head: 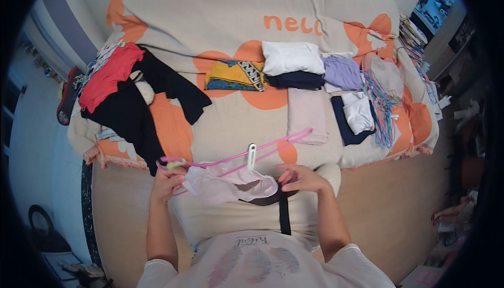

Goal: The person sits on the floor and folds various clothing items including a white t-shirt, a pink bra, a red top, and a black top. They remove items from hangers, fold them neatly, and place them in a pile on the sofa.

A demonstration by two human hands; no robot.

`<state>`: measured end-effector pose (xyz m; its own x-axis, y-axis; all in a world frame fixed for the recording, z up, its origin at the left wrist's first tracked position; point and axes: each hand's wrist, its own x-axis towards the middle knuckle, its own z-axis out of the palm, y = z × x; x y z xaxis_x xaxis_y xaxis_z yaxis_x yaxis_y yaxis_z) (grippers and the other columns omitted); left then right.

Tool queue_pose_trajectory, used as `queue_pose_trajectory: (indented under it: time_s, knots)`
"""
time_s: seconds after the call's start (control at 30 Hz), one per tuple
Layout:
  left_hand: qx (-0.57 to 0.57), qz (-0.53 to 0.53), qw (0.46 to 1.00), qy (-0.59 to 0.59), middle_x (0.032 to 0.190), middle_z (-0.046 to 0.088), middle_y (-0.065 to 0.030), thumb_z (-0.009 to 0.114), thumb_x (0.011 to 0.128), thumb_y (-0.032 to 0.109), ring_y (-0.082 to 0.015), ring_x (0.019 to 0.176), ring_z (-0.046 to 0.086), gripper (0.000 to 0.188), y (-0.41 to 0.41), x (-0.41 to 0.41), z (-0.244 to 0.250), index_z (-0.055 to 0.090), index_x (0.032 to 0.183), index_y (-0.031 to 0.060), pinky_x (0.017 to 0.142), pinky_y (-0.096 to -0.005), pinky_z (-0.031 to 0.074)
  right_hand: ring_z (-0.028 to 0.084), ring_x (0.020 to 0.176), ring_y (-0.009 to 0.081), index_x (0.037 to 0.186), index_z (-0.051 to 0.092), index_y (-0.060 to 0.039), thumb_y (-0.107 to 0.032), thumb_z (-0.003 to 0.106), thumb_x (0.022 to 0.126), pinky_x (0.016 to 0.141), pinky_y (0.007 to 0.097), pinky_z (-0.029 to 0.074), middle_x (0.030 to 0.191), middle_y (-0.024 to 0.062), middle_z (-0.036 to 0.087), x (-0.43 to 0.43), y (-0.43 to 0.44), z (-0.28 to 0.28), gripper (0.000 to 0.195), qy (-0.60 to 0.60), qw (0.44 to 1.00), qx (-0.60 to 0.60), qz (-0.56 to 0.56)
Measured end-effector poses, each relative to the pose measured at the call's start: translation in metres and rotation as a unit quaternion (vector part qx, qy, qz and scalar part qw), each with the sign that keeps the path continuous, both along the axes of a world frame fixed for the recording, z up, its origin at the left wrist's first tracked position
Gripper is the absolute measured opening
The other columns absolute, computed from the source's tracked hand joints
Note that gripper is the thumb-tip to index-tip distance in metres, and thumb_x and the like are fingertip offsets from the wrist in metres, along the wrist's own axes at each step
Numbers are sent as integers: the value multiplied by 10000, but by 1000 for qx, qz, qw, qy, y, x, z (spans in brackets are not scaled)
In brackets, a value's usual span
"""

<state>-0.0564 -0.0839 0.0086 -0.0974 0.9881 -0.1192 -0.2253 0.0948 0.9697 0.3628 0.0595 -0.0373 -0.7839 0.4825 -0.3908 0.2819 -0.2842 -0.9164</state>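
My left hand [169, 181] grips the hook end of a pink clothes hanger [232, 158], close to a yellow-green piece on it. A pale pink bra [214, 183] hangs from the hanger over my lap. One white clothespin [251, 156] stands upright on the hanger's bar, clipped by the bra's edge. Just beyond the bra's right end is my right hand [302, 178], fingers apart and nothing visible in them. Whether its fingertips touch the bra or the dark band [271, 198] beneath cannot be made out.
A sofa under an orange-flowered throw [236, 118] faces me. On it lie black trousers [126, 110], a red garment [112, 73], a folded yellow patterned cloth [234, 75], a white folded garment [293, 57], a folded pale pink cloth [307, 110] and a heap of coloured hangers [386, 118].
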Motion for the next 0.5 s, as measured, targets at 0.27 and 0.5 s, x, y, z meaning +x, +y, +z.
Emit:
queue_pose_trajectory:
  time_s: [0.27, 0.5]
  knots:
    - [-46, -76, 995, 42, 596, 574, -18, 663, 770, -57, -48, 437, 430, 107, 8, -2, 7, 694, 871, -72, 407, -203, 287, 400, 1315, 255, 1511, 200, -145, -195, 808, 729, 1039, 393, 380, 1515, 155, 261, -17, 18, 28, 992, 94, 901, 269, -328]
    - [-69, -4, 985, 160, 595, 579, -12, 651, 780, -44, -47, 463, 451, 31, 7, -7, 27, 672, 803, -49, 438, -194, 323, 610, 849, 197, 1075, 668, -32, -112, 646, 882, 784, 319, 500, 991, 103, 649, -6, 10, 29, 210, -6, 899, 390, -198]
